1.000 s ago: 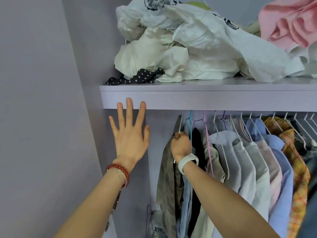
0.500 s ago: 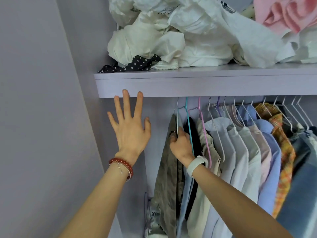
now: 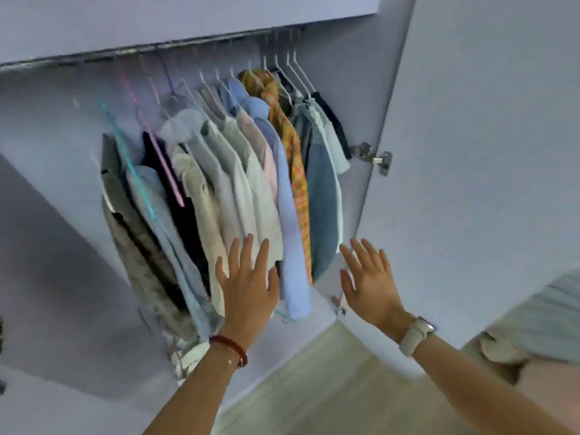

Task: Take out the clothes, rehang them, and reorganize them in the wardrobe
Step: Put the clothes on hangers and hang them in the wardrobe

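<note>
Left hand [image 3: 248, 287] nearest, fingers spread straight, holding nothing, over lower hems of pale shirts [image 3: 238, 189]; contact unclear through blur. Red bead bracelet [image 3: 230, 350] on its wrist. Right hand [image 3: 367, 277] likewise splayed, empty, before wardrobe door [image 3: 470, 152]; white watch [image 3: 416, 335] on wrist. Further: soft fabric clothes packed on thin wire hangers [image 3: 282, 70] under rail [image 3: 188, 45]; orange plaid shirt [image 3: 292, 152], blue ones beside. Metal hinge [image 3: 373, 158] on door.
</note>
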`<state>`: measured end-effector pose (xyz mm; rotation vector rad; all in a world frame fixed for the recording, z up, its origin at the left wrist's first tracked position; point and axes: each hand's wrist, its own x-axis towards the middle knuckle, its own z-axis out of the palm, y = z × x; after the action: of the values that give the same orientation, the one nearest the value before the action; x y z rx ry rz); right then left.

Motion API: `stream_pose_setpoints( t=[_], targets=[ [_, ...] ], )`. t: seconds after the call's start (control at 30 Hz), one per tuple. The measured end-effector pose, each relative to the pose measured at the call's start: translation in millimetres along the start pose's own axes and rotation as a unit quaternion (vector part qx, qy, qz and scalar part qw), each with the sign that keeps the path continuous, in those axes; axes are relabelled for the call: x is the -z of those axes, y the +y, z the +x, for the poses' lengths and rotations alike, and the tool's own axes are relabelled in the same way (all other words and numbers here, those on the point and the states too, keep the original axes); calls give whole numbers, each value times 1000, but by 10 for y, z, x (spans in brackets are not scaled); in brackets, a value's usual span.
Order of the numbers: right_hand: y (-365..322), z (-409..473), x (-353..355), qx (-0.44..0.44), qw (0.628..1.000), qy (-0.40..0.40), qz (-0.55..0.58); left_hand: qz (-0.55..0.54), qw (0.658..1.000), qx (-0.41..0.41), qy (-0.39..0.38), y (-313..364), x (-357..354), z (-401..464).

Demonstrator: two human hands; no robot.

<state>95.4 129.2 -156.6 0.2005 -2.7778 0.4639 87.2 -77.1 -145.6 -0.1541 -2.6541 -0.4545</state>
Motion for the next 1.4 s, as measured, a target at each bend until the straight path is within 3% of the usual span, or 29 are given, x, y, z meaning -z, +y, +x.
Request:
stream_pose_setpoints(
  t=[0.2, 0.3, 0.43, 0.6, 0.67, 0.8, 1.1, 1.23, 1.4],
  targets=[
    [1432, -1462, 377, -214, 975, -44, -43, -89, 966, -162, -184, 1502, -864, -550],
    [2123, -2206, 695, -317, 947, -23, -47, -129, 914, -278, -266, 2416, -1262, -789],
    [3009, -3167, 1158, -449, 893, 10, -32, -172, 845, -398, -314, 3801, -1681, -1189],
    [3691, -4209, 1640, -588, 807, 52, -18, -235, 759, -454, -403, 5335, -1967, -1805],
    [3892, -4504, 1791, -632, 771, 77, 1, -243, 728, -496, -406, 5802, -2087, -1974],
    [4238, -4965, 1972, -696, 705, 130, 24, -240, 674, -553, -428, 6603, -2394, -2233],
    [5698, -5520, 2047, -784, 564, 248, 70, -114, 620, -608, -483, 8166, -3562, -2826],
    [6512, -5653, 1900, -814, 514, 256, 91, -42, 599, -629, -494, 8545, -4239, -3023],
    [7366, -5879, 1702, -835, 471, 260, 116, 2, 539, -657, -527, 8571, -4937, -3301]
  ],
)
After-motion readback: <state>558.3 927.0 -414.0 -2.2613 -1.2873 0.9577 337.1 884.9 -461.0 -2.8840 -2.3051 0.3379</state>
